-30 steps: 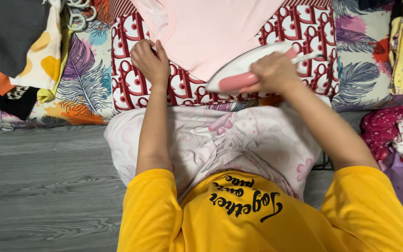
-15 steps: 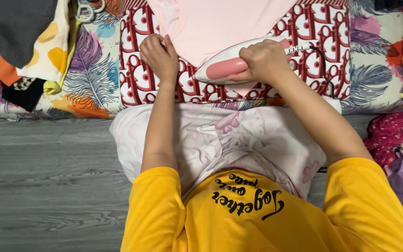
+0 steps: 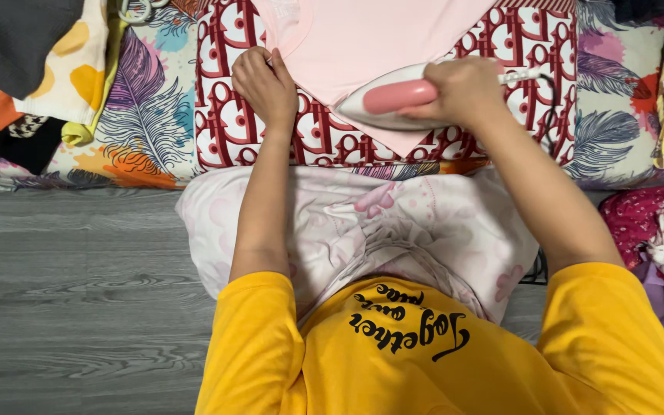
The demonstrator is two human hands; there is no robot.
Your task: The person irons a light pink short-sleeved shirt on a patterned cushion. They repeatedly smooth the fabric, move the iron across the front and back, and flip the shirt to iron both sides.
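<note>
**A:** Pink cloth, that's what lies under the iron: a pale pink garment spread on a red-and-white patterned cushion. How much room is there round it?

**B:** Cushion shows bare on both sides and below the garment's point. The garment's lower edge narrows to a tip near the cushion's front edge, just under the iron. Beyond that front edge comes the person's lap, in a white-and-pink printed fabric.

**A:** Which way does the iron lie?

**B:** Its long axis runs nearly left to right, slightly tilted. The nose points to the person's left; the heel and cord go off to the right. It's white with a pink handle.

**A:** And the hands?

**B:** The right hand is closed round the handle. The left hand is curled, fingers pinching the garment's left edge, pressed onto the cushion.

**A:** Anything crowding it?

**B:** A feather-print sheet lies under the cushion. Folded clothes are piled far left, more clothes at the right. The grey wooden floor is lower left.
</note>
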